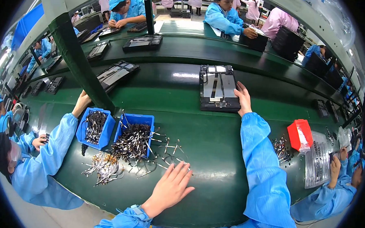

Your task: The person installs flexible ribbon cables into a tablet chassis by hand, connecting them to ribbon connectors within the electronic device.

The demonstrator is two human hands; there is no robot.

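Note:
My right hand (243, 98) reaches far forward and grips the right edge of an opened tablet (219, 88) whose inner parts and dark frame show. My left hand (170, 189) lies low over the green bench, fingers stretched out. Its fingertips are close to loose thin cables (173, 148); I cannot tell whether they touch. Those cables spread out from a blue bin (149, 121) heaped with short black cables (131, 141). In front of the bins lies a pile of white cables with orange-brown ends (105, 167).
A second blue bin (104, 132) stands left of the first. A green post (77, 60) rises behind it. A co-worker's hand (82, 102) holds another opened tablet (117, 74). To the right are a red bin (300, 134), small loose parts (282, 149) and a clear tray (319, 165).

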